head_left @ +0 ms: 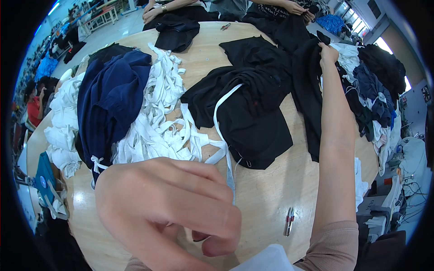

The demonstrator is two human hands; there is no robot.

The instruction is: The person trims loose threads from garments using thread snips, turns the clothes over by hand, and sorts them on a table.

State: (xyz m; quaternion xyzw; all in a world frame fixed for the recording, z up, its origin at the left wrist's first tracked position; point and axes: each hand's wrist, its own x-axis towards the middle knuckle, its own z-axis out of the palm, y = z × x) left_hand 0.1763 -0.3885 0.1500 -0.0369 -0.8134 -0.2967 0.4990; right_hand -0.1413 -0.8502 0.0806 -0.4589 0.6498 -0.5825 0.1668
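Observation:
My left hand (pixel 167 203) is large and close in the foreground, its fingers curled in. A small dark bit shows between thumb and fingers, but I cannot make out what it is. Behind its fingertips runs a white fabric strip (pixel 219 113), which lies over a black garment (pixel 257 131) spread on the table. My right arm stretches far out, and my right hand (pixel 329 55) is closed on black cloth (pixel 309 90) at the far right. That cloth hangs in a long fold beside the spread garment.
White strips (pixel 153 131) lie heaped left of centre on the wooden table (pixel 266 194), beside navy cloth (pixel 113 90) and white bundles (pixel 65 122). Thread snips (pixel 289 221) lie near my right forearm. Mixed garments (pixel 375 90) crowd the right edge. Across the table, a person's hands (pixel 300 11) touch black cloth.

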